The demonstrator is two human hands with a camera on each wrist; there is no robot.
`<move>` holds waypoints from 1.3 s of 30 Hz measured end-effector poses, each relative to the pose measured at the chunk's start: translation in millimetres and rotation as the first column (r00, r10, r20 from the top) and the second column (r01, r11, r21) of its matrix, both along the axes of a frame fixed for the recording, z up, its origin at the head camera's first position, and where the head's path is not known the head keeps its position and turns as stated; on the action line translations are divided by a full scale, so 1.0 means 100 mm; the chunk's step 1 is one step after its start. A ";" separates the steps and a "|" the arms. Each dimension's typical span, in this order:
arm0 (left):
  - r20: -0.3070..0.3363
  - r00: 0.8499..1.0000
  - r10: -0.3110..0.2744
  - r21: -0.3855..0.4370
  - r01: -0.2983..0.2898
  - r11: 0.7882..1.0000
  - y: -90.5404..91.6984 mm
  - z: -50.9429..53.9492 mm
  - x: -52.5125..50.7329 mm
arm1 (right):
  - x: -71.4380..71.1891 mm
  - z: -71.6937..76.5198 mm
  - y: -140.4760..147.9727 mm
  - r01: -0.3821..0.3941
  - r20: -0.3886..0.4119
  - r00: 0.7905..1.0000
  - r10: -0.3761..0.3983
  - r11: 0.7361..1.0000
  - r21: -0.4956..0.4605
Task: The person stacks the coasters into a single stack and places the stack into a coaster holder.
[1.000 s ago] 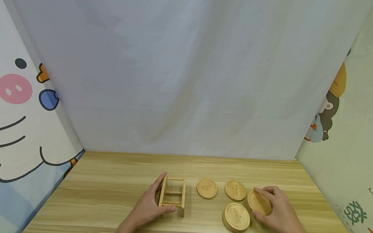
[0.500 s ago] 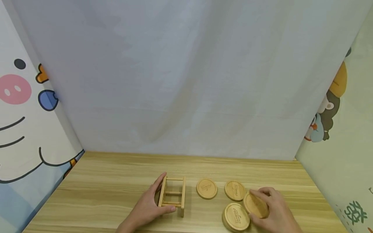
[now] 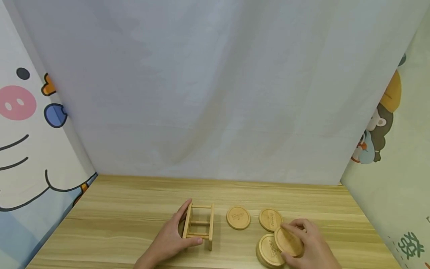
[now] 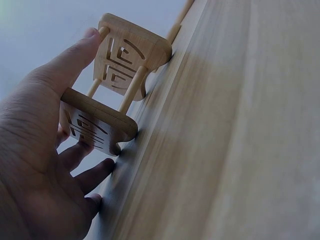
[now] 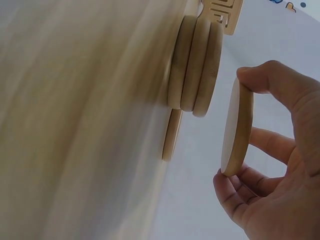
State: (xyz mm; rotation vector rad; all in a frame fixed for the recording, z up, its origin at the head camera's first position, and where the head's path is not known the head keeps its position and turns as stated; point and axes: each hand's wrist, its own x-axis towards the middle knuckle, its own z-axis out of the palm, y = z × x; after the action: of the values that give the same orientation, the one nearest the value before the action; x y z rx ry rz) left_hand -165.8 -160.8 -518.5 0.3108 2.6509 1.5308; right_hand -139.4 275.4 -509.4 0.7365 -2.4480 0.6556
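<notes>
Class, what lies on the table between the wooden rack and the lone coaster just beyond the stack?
Another single coaster lies between the wooden rack and the lone coaster, as the head view shows.

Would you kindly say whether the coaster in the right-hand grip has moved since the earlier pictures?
Yes, leftward: in the head view, the held coaster, earlier right of the stationary stack of coasters, now partly overlaps it.

On the counter (image 3: pixel 117 209), the rack (image 3: pixel 200 223) stood at the lower centre of the head view, within the left grip (image 3: pixel 173 237). Rightward lay a single coaster (image 3: pixel 238 218), then a second coaster (image 3: pixel 270 219) behind a stack (image 3: pixel 268 249) near the bottom edge. A raised coaster (image 3: pixel 288 242), in the right grip (image 3: pixel 310 244), overlapped the stack's right side there.
</notes>
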 end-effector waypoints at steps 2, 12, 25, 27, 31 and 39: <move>0.001 1.000 -0.002 0.002 0.002 1.000 0.00 0.00 0.00 | 0.00 0.00 -0.01 -0.021 -0.018 1.000 0.020 1.000 -0.012; 0.000 1.000 -0.001 0.004 0.001 1.000 0.00 0.00 0.00 | 0.00 -0.02 -0.07 -0.103 -0.057 0.993 0.100 0.993 -0.054; 0.011 1.000 -0.009 0.024 0.008 1.000 -0.01 0.00 0.00 | 0.00 -0.06 -0.15 -0.149 -0.063 0.987 0.146 0.988 -0.050; 0.013 1.000 -0.009 0.025 0.008 1.000 -0.01 -0.01 -0.01 | 0.00 -0.06 -0.17 -0.152 -0.063 0.987 0.149 0.987 -0.049; 0.018 1.000 -0.004 0.025 0.003 1.000 -0.01 -0.03 -0.01 | 0.00 -0.06 -0.19 -0.154 -0.058 0.987 0.151 0.987 -0.047; 0.005 1.000 0.003 0.013 -0.003 1.000 -0.01 -0.03 -0.01 | 0.00 -0.07 -0.24 -0.170 -0.043 0.985 0.169 0.985 -0.031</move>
State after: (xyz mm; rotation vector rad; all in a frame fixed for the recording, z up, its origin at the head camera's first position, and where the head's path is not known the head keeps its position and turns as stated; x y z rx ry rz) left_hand -166.6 -162.1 -521.5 0.3030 2.6392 1.5488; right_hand -138.9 251.2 -516.8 0.9427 -2.3487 0.7382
